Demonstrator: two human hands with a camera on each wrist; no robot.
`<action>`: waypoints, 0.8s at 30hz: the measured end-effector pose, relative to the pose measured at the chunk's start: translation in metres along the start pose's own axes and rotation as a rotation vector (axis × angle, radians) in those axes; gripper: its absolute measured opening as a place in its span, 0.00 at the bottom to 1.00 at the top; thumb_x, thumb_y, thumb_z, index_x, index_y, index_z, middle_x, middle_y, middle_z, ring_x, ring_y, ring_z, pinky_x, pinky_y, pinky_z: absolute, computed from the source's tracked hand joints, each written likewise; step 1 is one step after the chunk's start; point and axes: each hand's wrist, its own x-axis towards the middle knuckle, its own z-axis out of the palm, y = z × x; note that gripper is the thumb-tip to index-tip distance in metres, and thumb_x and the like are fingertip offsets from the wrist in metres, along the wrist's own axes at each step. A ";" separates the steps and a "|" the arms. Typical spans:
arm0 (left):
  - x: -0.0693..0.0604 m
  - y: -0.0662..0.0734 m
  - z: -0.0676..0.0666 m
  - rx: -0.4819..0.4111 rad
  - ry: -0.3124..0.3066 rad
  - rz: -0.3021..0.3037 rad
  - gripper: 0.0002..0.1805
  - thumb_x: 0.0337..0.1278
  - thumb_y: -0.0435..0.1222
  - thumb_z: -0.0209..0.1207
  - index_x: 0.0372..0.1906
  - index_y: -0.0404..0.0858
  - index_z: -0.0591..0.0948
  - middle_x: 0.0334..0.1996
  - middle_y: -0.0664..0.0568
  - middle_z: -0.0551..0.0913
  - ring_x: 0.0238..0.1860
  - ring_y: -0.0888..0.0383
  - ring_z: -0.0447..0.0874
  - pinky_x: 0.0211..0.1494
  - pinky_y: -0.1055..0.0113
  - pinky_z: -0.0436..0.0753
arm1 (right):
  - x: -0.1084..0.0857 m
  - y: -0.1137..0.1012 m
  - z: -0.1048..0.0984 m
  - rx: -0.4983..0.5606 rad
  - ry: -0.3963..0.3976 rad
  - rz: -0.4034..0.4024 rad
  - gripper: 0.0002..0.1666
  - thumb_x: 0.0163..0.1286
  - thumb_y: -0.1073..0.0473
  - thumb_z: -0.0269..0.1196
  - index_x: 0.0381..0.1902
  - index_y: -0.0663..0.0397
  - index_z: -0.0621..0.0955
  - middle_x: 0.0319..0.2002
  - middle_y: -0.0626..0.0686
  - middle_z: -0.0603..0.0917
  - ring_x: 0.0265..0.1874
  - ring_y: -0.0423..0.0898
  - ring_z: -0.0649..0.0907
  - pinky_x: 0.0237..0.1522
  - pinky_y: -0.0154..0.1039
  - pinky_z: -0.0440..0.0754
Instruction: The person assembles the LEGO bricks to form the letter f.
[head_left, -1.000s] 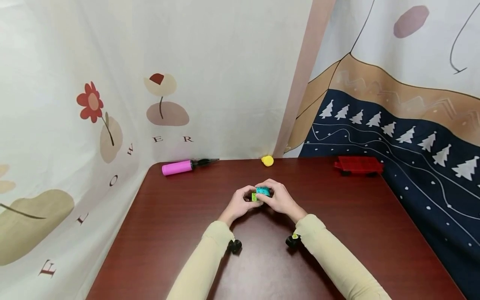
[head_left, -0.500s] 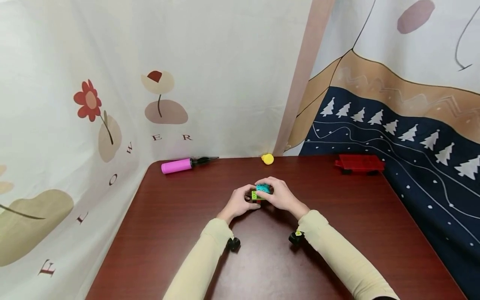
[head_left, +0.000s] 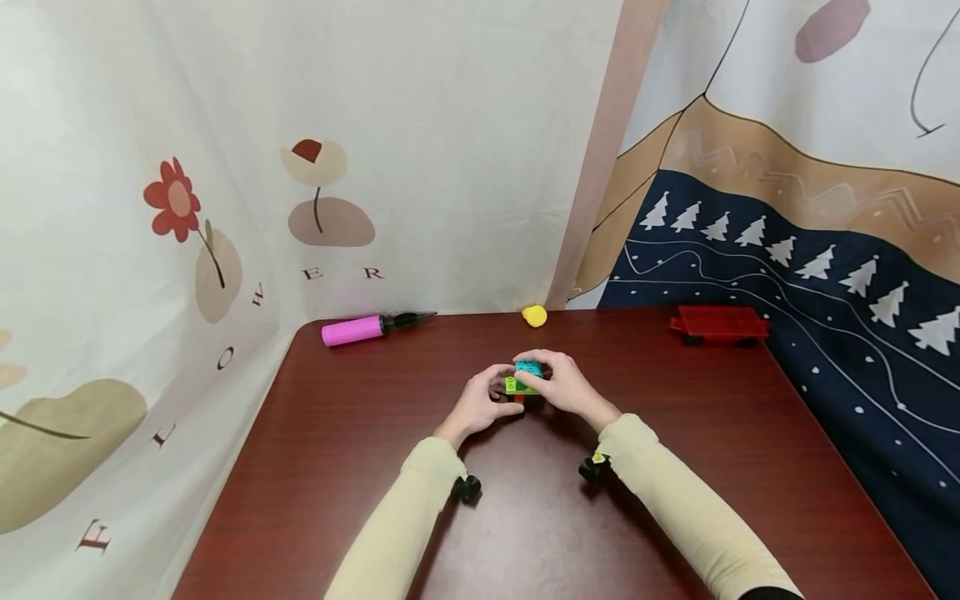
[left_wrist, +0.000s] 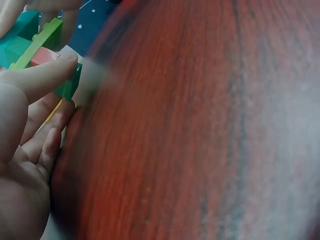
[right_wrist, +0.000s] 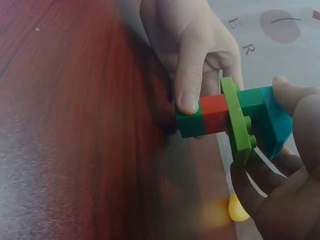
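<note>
Both hands hold one stack of toy building bricks above the table. In the right wrist view it runs from a dark green brick (right_wrist: 189,125) through a red brick (right_wrist: 214,114), a lime plate (right_wrist: 235,122) and a green brick (right_wrist: 250,100) to a teal brick (right_wrist: 276,129) with a slanted side. My left hand (head_left: 476,404) pinches the dark green and red end, thumb on the dark green brick. My right hand (head_left: 567,386) grips the teal end, its thumb on that brick and its fingers reaching under the lime plate. Fingers hide part of the stack in the head view.
A pink hand pump (head_left: 352,331) with a black nozzle lies at the table's back left. Near the back edge sits a small yellow object (head_left: 534,316). A red toy wagon (head_left: 720,323) stands at the back right. Printed curtains hang behind the table (head_left: 525,533).
The right hand has shifted slightly up and right. More of the lime plate and the red brick under it now shows between the hands. Both hands keep their hold.
</note>
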 end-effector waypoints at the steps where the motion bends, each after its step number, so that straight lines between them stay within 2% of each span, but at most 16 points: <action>1: 0.000 0.000 -0.001 -0.003 0.005 0.001 0.36 0.59 0.37 0.76 0.72 0.43 0.75 0.57 0.49 0.87 0.51 0.54 0.84 0.56 0.57 0.83 | 0.001 0.000 0.000 0.001 0.000 0.000 0.22 0.76 0.53 0.68 0.63 0.56 0.84 0.56 0.52 0.87 0.46 0.48 0.84 0.49 0.43 0.85; 9: -0.002 0.001 -0.002 -0.123 -0.002 -0.004 0.38 0.59 0.34 0.76 0.73 0.47 0.73 0.52 0.48 0.88 0.51 0.51 0.88 0.59 0.50 0.83 | 0.005 0.000 -0.001 -0.006 -0.001 0.005 0.23 0.80 0.50 0.63 0.66 0.53 0.82 0.59 0.51 0.86 0.47 0.48 0.84 0.50 0.45 0.83; 13: -0.004 0.000 -0.002 -0.168 -0.014 0.004 0.42 0.58 0.33 0.76 0.76 0.50 0.71 0.51 0.45 0.87 0.52 0.49 0.88 0.59 0.48 0.83 | 0.005 0.003 -0.002 -0.014 0.000 0.010 0.21 0.81 0.52 0.62 0.65 0.54 0.80 0.57 0.53 0.85 0.49 0.49 0.83 0.54 0.46 0.83; 20: -0.005 0.006 -0.003 -0.219 -0.067 0.025 0.52 0.59 0.33 0.75 0.82 0.61 0.60 0.54 0.42 0.84 0.50 0.49 0.89 0.54 0.55 0.87 | 0.007 0.000 -0.008 0.011 0.022 0.058 0.14 0.81 0.54 0.62 0.57 0.55 0.80 0.52 0.56 0.85 0.47 0.52 0.84 0.52 0.48 0.82; 24: -0.005 0.010 -0.002 -0.231 -0.105 0.034 0.57 0.54 0.31 0.78 0.82 0.63 0.58 0.55 0.40 0.82 0.48 0.50 0.90 0.50 0.58 0.88 | 0.009 -0.001 -0.010 0.021 0.037 0.097 0.14 0.81 0.54 0.62 0.56 0.55 0.80 0.53 0.57 0.85 0.50 0.54 0.84 0.57 0.53 0.82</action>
